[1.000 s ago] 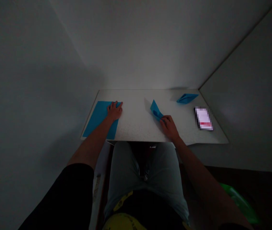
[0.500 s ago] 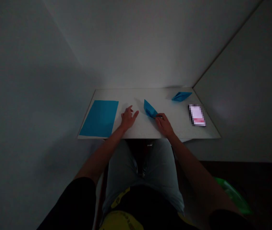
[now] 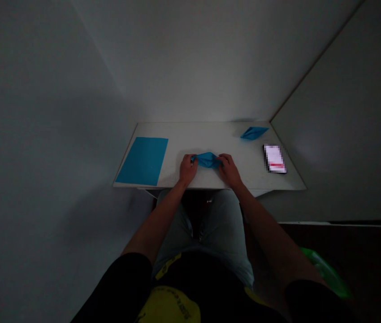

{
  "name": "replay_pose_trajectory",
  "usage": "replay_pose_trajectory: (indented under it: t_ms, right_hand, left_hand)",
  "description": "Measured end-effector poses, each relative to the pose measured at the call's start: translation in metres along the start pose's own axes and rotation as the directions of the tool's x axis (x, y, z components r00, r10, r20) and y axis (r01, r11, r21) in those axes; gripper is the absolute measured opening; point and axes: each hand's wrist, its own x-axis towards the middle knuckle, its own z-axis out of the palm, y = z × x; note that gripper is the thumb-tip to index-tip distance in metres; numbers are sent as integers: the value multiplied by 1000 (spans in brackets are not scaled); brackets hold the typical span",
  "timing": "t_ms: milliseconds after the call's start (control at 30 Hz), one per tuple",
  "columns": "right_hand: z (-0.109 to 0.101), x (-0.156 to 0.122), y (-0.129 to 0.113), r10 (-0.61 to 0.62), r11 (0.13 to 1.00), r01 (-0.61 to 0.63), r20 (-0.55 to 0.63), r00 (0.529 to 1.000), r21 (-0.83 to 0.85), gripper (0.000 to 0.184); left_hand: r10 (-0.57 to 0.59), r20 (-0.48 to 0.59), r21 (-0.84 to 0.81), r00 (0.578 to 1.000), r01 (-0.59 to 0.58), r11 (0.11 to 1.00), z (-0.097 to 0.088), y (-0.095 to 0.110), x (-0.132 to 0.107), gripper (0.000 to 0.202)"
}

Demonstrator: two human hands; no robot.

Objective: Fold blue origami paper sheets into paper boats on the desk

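A blue folded paper boat lies crosswise between my hands, low over the white table. Its left tip is pinched in my left hand. The right end is gripped by the fingers of my right hand. My fingers cover both ends of the boat. A second blue paper boat rests at the table's back right. To the left lies a flat sheet of blue paper.
A phone with a lit, blurred screen lies near the table's right edge. Walls border the table at the back and sides. Something green and shiny is down on the floor at the right.
My left hand has moved right from the bare table and taken hold of the boat's left end. The boat has turned from slanted to crosswise, still in my right hand.
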Motion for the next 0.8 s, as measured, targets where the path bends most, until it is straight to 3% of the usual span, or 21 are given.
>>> replay_pose_trajectory:
  t_ms: [133, 367, 533, 667, 800]
  right_hand:
    - [1, 1, 4, 120, 992, -122, -67, 990, -28, 35]
    - [1, 0, 8, 187, 980, -191, -65, 980, -53, 25]
    - [0, 0, 7, 158, 986, -163, -101, 982, -39, 20]
    - [-1, -1, 5, 64, 994, -79, -178, 982, -77, 16]
    - [-3, -4, 2, 35, 996, -48, -169, 985, -76, 15]
  left_hand:
    - [-23, -21, 28, 1000, 24, 999, -1, 0, -1, 11]
    - [13, -51, -56, 999, -15, 998, -13, 0, -4, 10]
    - [-2, -87, -68, 996, -4, 998, -10, -4, -3, 9]
    - [-26, -123, -81, 992, 16, 997, -3, -10, -1, 11]
    - [-26, -160, -44, 987, 19, 999, -1, -14, 1, 10]
